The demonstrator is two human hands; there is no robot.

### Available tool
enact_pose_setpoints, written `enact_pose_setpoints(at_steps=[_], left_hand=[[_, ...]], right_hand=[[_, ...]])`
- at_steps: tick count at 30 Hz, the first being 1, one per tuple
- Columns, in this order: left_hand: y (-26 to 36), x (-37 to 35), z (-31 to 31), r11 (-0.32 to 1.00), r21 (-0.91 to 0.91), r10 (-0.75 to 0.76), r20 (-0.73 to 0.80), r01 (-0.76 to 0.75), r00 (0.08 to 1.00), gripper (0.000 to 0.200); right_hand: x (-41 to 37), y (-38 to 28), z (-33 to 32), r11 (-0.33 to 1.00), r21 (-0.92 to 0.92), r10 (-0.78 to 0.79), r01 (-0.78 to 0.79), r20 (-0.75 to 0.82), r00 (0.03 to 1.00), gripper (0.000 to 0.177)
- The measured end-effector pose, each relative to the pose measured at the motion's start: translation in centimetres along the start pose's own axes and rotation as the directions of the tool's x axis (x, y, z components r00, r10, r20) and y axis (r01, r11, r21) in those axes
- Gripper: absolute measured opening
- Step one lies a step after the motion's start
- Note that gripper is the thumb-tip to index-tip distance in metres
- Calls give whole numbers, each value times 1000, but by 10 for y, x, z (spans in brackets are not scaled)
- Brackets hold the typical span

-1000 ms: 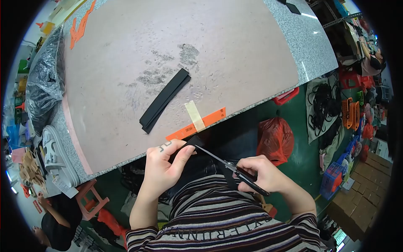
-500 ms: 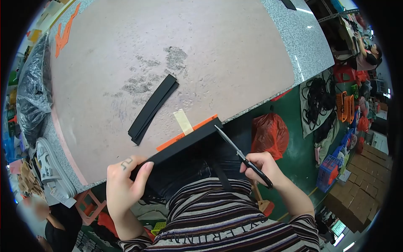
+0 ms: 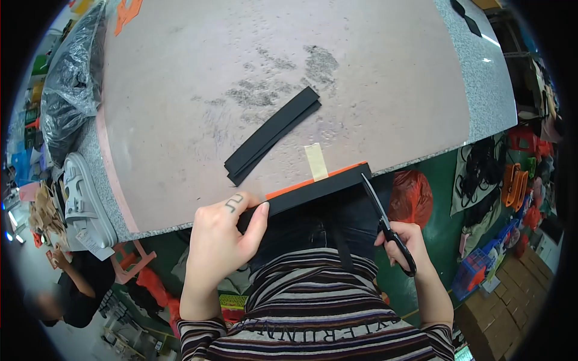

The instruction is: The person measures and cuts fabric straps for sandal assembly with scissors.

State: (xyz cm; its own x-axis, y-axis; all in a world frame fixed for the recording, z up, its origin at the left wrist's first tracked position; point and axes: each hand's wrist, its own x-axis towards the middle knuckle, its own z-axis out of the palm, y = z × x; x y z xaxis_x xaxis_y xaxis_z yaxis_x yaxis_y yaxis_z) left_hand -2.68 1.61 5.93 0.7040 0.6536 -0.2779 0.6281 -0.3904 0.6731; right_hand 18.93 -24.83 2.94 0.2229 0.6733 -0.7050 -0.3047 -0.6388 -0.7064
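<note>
A black fabric strip [image 3: 319, 191] lies along the table's near edge, partly over an orange strip [image 3: 286, 192] fixed by a piece of cream tape [image 3: 315, 161]. My left hand [image 3: 224, 243] pinches the left end of the black strip between thumb and fingers. In my right hand [image 3: 407, 240] is a pair of scissors [image 3: 380, 212] with black handles. Its blade tips overlap the strip near the right end, and the blades look nearly together. Farther in on the table rests a small stack of black strips [image 3: 274, 133].
A scuffed mat [image 3: 180, 156] covers the stone-patterned table. At the left edge are a white sandal [image 3: 87, 201] and a plastic-wrapped bundle [image 3: 72, 84]. A red plastic bag [image 3: 410, 195] stands below right. Another person [image 3: 75, 286] is at lower left.
The view has shifted and turned, so the table and strips appear farther right and more level. Both hands keep their holds, and the scissor tips stay near the strip's right end.
</note>
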Motion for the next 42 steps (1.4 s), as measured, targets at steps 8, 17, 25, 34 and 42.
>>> enact_pose_setpoints(at_steps=[8, 17, 25, 34, 42], left_hand=[[-1, 6, 3, 1000, 5, -31, -10, 31, 999, 11], [-17, -3, -14, 980, -187, 4, -297, -62, 955, 3], [-29, -4, -7, 885, -466, -150, -251, 16, 956, 6], [-39, -4, -1, 873, -486, -91, -243, -40, 966, 8], [-28, -7, -9, 816, -576, -168, -160, 46, 973, 8]], right_hand=[[0, 2, -2, 999, -33, -14, 14, -3, 1000, 35], [-1, -47, 14, 931, -205, -305, 302, 18, 952, 24], [66, -55, 106, 950, -206, -144, 235, 380, 914, 32], [80, -55, 132, 938, -196, -214, 284, 317, 924, 29], [86, -29, 123, 919, -132, -320, 370, 296, 900, 17]])
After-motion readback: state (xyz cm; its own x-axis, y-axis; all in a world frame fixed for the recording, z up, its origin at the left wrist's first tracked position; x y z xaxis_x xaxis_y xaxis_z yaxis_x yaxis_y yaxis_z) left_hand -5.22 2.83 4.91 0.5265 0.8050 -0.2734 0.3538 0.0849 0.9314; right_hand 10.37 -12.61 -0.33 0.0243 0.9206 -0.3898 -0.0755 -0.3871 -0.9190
